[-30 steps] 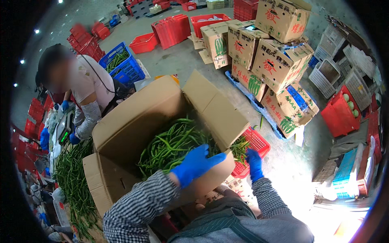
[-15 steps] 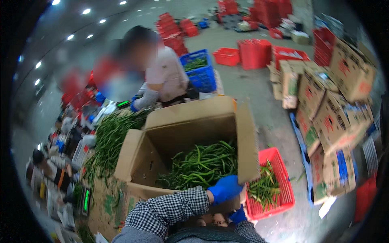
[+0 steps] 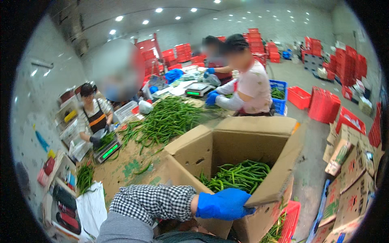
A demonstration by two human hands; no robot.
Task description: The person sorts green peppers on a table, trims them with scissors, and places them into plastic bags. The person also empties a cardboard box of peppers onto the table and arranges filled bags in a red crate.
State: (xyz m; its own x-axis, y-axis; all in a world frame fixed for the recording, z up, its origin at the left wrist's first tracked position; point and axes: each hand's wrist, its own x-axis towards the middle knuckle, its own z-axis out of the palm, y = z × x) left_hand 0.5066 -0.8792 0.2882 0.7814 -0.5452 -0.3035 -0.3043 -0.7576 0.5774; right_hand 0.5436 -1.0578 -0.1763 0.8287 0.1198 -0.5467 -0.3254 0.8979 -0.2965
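In front of me stands an open cardboard box [image 3: 188,156], its flaps raised and long green chili peppers [image 3: 243,176] heaped inside. My left hand [image 3: 223,203], in a blue glove with a checked sleeve cuff, is closed on the box's near edge, by the lower corner of the right flap [image 3: 275,178]. The flap partly hides its fingertips. My right hand is out of sight. Beyond the box, to the left, a large pile of green chili peppers [image 3: 170,115] lies on the worktable [image 3: 121,172].
A co-worker [image 3: 97,117] handles peppers by a scale [image 3: 107,152] at left; another co-worker [image 3: 251,87] stands across the table beside a second scale [image 3: 198,89]. At lower right is a red basket [image 3: 292,218] of peppers. Cardboard boxes [image 3: 352,198] are stacked farther right.
My view has swung left and up, bringing more of the table and the left co-worker into sight. The left hand stays at the box's near edge; the right hand has left the picture.
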